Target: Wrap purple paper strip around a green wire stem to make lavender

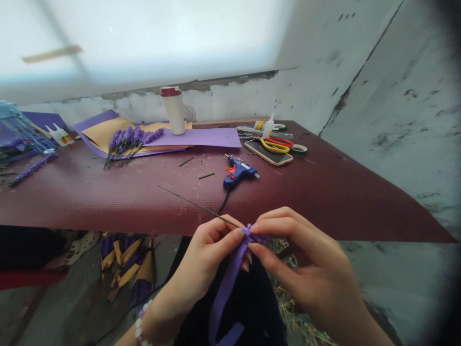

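Observation:
My left hand [205, 254] and my right hand [298, 254] meet in front of the table's edge. Their fingertips pinch a twisted end of a purple paper strip [226, 293], which hangs down past my left wrist. A thin dark floral wire [198, 206] runs from that pinch up and left over the maroon table mat [144, 206]. Its end sits inside the purple wrapping, between my fingers. A beaded bracelet [141, 322] circles my left wrist.
A blue glue gun [237, 172] lies just beyond my hands, its cord trailing toward me. Farther back are a phone, yellow-handled scissors, a glue bottle, a white cup, purple and tan paper sheets, and a bunch of purple paper flowers. More wrapped pieces lie on the floor at left.

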The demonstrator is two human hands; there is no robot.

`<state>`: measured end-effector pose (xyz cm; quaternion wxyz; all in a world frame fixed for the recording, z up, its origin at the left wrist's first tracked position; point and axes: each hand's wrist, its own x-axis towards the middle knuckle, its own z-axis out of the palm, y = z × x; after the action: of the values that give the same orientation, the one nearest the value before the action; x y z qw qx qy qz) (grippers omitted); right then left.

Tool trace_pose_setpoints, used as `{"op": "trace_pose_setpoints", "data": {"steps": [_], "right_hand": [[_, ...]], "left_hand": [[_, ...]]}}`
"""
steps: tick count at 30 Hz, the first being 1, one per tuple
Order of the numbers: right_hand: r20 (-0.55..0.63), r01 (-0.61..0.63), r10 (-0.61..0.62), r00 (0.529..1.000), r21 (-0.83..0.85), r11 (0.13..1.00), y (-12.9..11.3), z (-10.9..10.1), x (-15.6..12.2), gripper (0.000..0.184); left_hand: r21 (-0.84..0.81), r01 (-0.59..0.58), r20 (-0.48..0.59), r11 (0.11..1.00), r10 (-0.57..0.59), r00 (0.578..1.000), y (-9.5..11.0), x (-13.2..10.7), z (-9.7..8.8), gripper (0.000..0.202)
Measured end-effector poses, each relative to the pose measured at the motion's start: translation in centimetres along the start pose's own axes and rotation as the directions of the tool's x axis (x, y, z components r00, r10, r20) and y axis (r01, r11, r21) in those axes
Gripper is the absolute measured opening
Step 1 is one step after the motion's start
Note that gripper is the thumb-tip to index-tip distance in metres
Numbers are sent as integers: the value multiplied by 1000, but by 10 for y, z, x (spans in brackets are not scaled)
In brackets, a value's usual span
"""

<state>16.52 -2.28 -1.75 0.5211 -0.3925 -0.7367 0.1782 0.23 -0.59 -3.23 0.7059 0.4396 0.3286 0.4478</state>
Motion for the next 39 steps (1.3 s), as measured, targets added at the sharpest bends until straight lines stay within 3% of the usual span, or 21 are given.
{"op": "trace_pose_setpoints", "data": {"steps": [13,25,28,31,35,39], "right_hand": [[48,-91,85,995,161,983,-6,-6,0,17],[90,-62,51,995,128,990,-12,-5,3,22],[75,-52,46,996,79,996,-11,-6,1,26],[53,-37,36,998,30,999,-9,-6,1,28],[56,-1,2,998,-15,1000,-7,-3,2,23],[26,27,-26,999,-65,997,-8,-2,2,17]], "left_hand": [[-93,7,93,996,2,996,-3,-2,-1,19],[-139,9,166,990,14,986,-7,-2,-5,22],[-40,-73,102,997,77,992,-5,-2,-6,17],[153,-227,38,962,223,974,1,-4,-6,12],[383,-392,48,836,406,913,5,-7,-4,12],[540,-475,84,695,517,852,5,-9,0,14]]}}
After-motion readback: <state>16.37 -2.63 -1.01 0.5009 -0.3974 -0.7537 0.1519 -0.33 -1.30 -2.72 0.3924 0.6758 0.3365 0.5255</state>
